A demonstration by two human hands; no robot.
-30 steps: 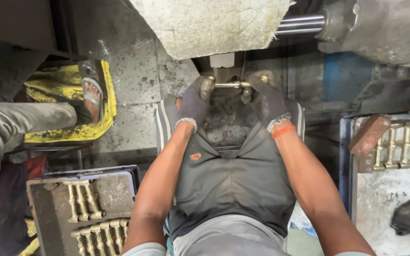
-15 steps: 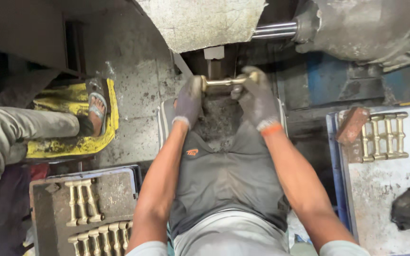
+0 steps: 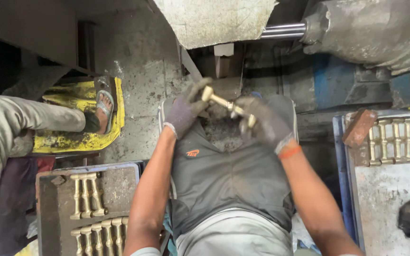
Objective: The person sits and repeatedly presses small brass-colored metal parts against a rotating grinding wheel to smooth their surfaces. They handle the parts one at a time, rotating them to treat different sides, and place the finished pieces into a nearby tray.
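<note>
Grimy machine shop floor: both gloved hands clamp one brass piece (image 3: 227, 104) over the lap, left hand (image 3: 184, 111) at its upper end, right hand (image 3: 263, 122) at the lower; left tray (image 3: 48, 208) part-filled, right tray (image 3: 340, 156) one row.

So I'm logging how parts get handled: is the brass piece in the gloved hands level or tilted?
Tilted. The brass piece slopes from its upper end at the left hand down to the right hand, both gripping it.
</note>
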